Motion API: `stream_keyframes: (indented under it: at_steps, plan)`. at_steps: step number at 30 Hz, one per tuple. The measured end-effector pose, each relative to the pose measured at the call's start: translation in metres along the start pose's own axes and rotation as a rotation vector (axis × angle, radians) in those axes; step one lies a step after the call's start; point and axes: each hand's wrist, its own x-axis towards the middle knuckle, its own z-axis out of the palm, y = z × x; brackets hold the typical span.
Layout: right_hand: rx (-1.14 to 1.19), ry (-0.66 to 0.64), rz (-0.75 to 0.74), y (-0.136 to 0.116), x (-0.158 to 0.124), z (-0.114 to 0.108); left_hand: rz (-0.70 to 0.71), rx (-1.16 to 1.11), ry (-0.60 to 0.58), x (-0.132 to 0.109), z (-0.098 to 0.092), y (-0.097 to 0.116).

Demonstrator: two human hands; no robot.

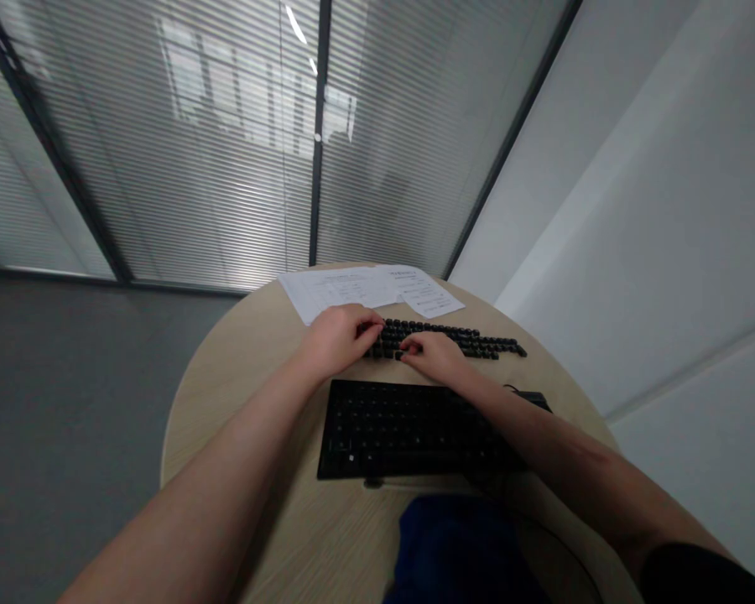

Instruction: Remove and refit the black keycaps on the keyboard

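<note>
Small black keycaps (503, 345) lie in several rows on the round wooden table. My left hand (338, 337) is at the left end of these rows, its thumb and forefinger closed in a pinch; whatever may be between the tips is too small to make out. Over the front of the rows, my right hand (439, 356) has its fingers curled and closed around what looks like one dark keycap. A black keyboard (390, 424) lies nearer to me, partly under my right forearm; the state of its keys is hard to see in the dim light.
Printed paper sheets (343, 288) lie behind the keycaps at the far side of the table (226, 377). A thin cable (557, 533) runs down at the lower right. Beyond the table stand a glass partition with blinds (226, 168) and a white wall (667, 210).
</note>
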Motion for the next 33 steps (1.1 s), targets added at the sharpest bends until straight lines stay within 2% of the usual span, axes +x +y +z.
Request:
stream_keyframes:
  at_steps: [7, 15, 18, 20, 23, 27, 30, 33]
  plan:
    - [0.007, -0.006, -0.002, -0.008, 0.002, 0.002, -0.016, 0.017, 0.011, 0.0, -0.001, -0.001]
    - [-0.011, -0.005, 0.001, -0.011, 0.006, 0.006, 0.037, 0.021, 0.05, 0.0, 0.0, -0.003]
    - [-0.01, 0.019, -0.001, -0.012, 0.004, -0.009, 0.031, 0.021, 0.043, 0.0, 0.0, -0.002]
    - [0.021, 0.095, 0.005, -0.011, -0.001, -0.027, 0.019, 0.022, 0.025, 0.0, 0.001, -0.001]
    - [0.168, 0.236, -0.037, -0.005, -0.015, -0.058, 0.017, 0.014, -0.006, 0.0, 0.002, 0.001]
    - [0.627, 0.339, 0.034, 0.007, -0.045, -0.084, 0.029, 0.011, -0.024, 0.0, 0.004, -0.001]
    - [0.893, 0.333, 0.075, 0.01, -0.071, -0.084, 0.025, 0.016, -0.051, 0.0, 0.005, -0.002]
    - [1.126, 0.271, 0.16, 0.007, -0.092, -0.072, 0.014, 0.015, -0.125, 0.0, 0.007, 0.001]
